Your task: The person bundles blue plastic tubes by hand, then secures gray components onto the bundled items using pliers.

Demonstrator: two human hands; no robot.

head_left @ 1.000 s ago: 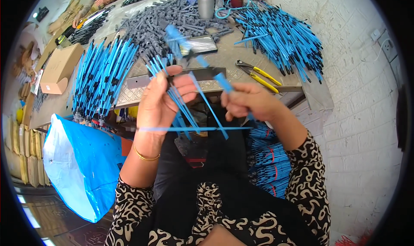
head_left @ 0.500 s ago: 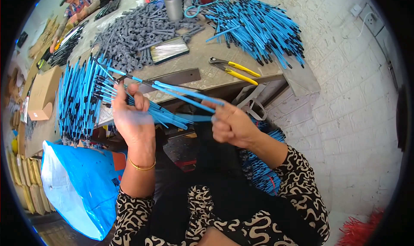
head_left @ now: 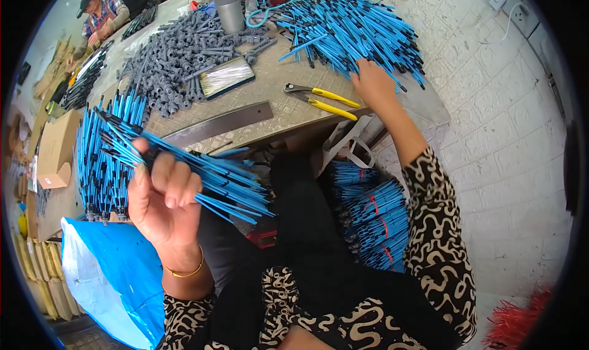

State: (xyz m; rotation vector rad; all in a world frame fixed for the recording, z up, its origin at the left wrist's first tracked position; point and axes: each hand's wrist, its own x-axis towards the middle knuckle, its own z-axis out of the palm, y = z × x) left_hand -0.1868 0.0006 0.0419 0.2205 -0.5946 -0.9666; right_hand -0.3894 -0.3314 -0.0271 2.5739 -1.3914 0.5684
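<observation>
My left hand [head_left: 162, 193] is closed, palm up, on a bundle of thin blue rods with black tips [head_left: 218, 175]. The bundle slants across just in front of the table edge, and the fingers hide part of it. My right hand [head_left: 374, 87] reaches over the far right of the table. Its fingers are bent together at the near edge of a big pile of similar blue rods [head_left: 368, 27], pinching at a rod; the fingertips are partly hidden. Left of my left hand, another stack of blue rods [head_left: 92, 166] leans at the table's edge.
Yellow-handled cutters [head_left: 322, 101], a metal bar [head_left: 218, 124], a tray of thin pins [head_left: 227, 77], grey plastic fittings [head_left: 162, 64] and a grey cup [head_left: 229, 11] lie on the table [head_left: 276, 80]. Tied rod bundles [head_left: 377, 221] sit below. A co-worker [head_left: 101, 15] sits far left.
My right hand has left the joined rods it held before my left hand and moved up and right to the pile. My left hand has come lower and left, with the bundle shifting alongside.
</observation>
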